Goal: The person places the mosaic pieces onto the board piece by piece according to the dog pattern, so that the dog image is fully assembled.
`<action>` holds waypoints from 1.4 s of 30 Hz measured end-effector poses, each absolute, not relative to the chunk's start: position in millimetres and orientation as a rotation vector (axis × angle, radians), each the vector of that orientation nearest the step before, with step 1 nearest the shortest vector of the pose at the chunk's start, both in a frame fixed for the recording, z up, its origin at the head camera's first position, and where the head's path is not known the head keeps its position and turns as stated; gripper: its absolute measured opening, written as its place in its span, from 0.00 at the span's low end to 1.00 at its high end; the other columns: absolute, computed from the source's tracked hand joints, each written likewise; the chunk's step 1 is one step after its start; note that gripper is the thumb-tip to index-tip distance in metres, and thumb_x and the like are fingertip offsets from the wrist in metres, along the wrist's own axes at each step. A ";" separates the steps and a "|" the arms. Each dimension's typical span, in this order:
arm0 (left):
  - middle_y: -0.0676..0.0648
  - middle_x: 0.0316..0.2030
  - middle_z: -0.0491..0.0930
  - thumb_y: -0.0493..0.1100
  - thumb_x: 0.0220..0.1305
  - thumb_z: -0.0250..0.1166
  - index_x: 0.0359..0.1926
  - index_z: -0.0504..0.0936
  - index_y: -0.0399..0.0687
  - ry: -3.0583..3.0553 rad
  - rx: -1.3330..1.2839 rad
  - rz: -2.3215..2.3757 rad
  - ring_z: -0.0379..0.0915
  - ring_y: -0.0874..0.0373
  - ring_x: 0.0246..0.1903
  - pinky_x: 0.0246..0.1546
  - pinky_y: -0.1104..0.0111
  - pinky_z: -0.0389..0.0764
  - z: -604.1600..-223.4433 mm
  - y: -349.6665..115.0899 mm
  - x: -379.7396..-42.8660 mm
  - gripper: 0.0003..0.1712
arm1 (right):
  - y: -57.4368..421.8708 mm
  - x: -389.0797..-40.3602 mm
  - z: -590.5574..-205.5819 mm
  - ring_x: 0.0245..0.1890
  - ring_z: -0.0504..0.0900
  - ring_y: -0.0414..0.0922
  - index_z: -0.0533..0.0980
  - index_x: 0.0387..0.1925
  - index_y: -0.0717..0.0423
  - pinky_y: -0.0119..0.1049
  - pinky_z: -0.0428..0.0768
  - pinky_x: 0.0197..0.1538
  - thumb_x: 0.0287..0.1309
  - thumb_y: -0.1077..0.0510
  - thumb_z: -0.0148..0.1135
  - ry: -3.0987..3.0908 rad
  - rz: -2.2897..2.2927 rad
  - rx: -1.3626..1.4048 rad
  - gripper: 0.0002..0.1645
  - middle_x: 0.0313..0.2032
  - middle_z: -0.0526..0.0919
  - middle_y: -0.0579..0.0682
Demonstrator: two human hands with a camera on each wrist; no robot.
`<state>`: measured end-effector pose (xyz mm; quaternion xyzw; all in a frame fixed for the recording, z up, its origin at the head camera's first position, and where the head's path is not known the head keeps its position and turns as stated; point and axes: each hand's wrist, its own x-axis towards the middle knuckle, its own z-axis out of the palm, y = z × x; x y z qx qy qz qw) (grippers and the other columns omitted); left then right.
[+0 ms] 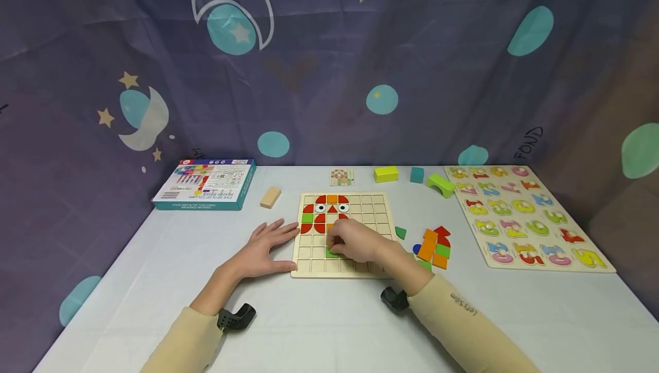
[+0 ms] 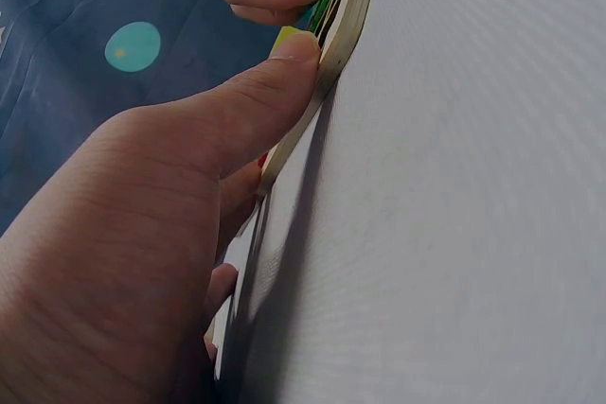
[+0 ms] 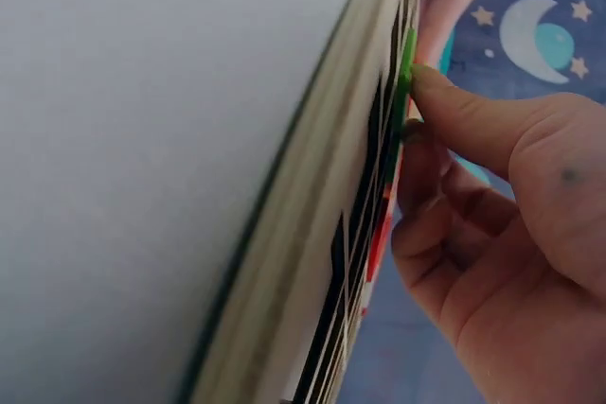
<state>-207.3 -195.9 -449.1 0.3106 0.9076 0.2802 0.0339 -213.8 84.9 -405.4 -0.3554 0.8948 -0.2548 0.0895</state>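
Observation:
A pale wooden grid board (image 1: pixel 309 269) lies on the white table, with red, orange, green and eye-marked tiles set in its upper left squares. My right hand (image 1: pixel 358 241) is over the middle of the board, thumb and fingers pinching a green tile (image 3: pixel 407 68) at the grid. In the head view that green tile shows just below the fingertips. My left hand (image 1: pixel 261 252) lies at the board's left edge with fingers spread, the thumb (image 2: pixel 284 68) touching the rim in the left wrist view. The right hand hides part of the grid and some tiles.
Loose orange, red and green tiles (image 1: pixel 428 245) lie right of the board. Farther right is a number puzzle board (image 1: pixel 489 235). Behind stand a picture card (image 1: pixel 342 177), yellow block (image 1: pixel 385 174), teal block (image 1: pixel 417 175) and green arch (image 1: pixel 441 185). A box (image 1: pixel 206 187) and wooden block (image 1: pixel 270 197) lie left.

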 end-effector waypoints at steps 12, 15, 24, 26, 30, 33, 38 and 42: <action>0.50 0.74 0.63 0.63 0.57 0.73 0.74 0.69 0.48 2.794 0.955 0.849 0.44 0.43 0.76 0.72 0.41 0.38 -449.4 -196.0 -207.4 0.49 | 132.7 -215.5 -401.1 0.31 0.74 0.40 0.81 0.34 0.55 0.35 0.77 0.38 0.61 0.64 0.70 2.616 -0.976 -0.985 0.04 0.29 0.78 0.41; 0.50 0.74 0.63 0.63 0.57 0.73 0.74 0.69 0.48 2.794 0.955 0.847 0.44 0.43 0.76 0.72 0.41 0.38 -449.3 -195.7 -207.6 0.49 | 153.9 -214.6 -399.7 0.32 0.75 0.41 0.81 0.36 0.56 0.35 0.77 0.38 0.61 0.64 0.70 2.619 -1.001 -0.935 0.05 0.30 0.78 0.42; 0.48 0.74 0.64 0.61 0.57 0.73 0.73 0.69 0.46 2.802 0.969 0.837 0.45 0.41 0.76 0.72 0.41 0.39 -446.5 -196.2 -205.9 0.48 | 207.2 -200.8 -397.5 0.33 0.75 0.41 0.80 0.38 0.54 0.34 0.76 0.37 0.61 0.61 0.71 2.650 -0.930 -0.824 0.06 0.32 0.79 0.41; 0.48 0.74 0.63 0.61 0.58 0.73 0.74 0.69 0.46 2.800 0.975 0.834 0.45 0.42 0.76 0.72 0.41 0.39 -446.6 -195.8 -205.7 0.48 | 215.9 -195.3 -397.6 0.33 0.75 0.41 0.81 0.38 0.54 0.34 0.77 0.37 0.60 0.61 0.72 2.660 -0.903 -0.804 0.07 0.33 0.79 0.41; 0.49 0.74 0.63 0.62 0.58 0.73 0.74 0.68 0.46 2.798 0.970 0.830 0.44 0.42 0.76 0.72 0.41 0.39 -446.8 -195.3 -204.6 0.48 | 226.8 -184.8 -396.5 0.32 0.74 0.42 0.81 0.39 0.55 0.34 0.76 0.35 0.56 0.61 0.74 2.654 -0.866 -0.762 0.11 0.35 0.79 0.43; 0.49 0.74 0.63 0.61 0.57 0.73 0.74 0.69 0.46 2.802 0.958 0.833 0.44 0.43 0.76 0.72 0.41 0.39 -446.5 -195.7 -203.5 0.48 | 229.5 -179.7 -397.6 0.33 0.73 0.42 0.81 0.41 0.56 0.33 0.76 0.36 0.54 0.59 0.77 2.640 -0.837 -0.772 0.15 0.37 0.78 0.44; 0.49 0.74 0.63 0.62 0.57 0.73 0.74 0.68 0.46 2.802 0.961 0.842 0.45 0.42 0.76 0.72 0.41 0.39 -446.1 -195.5 -203.8 0.48 | 229.7 -176.5 -400.3 0.35 0.73 0.42 0.80 0.45 0.58 0.32 0.77 0.38 0.51 0.56 0.80 2.646 -0.811 -0.787 0.22 0.39 0.76 0.44; 0.49 0.74 0.63 0.62 0.57 0.73 0.74 0.69 0.46 2.802 0.959 0.837 0.45 0.42 0.76 0.72 0.41 0.39 -446.5 -195.2 -205.4 0.48 | 229.2 -176.7 -401.5 0.36 0.73 0.42 0.79 0.47 0.59 0.32 0.77 0.39 0.51 0.56 0.80 2.665 -0.778 -0.781 0.24 0.40 0.76 0.44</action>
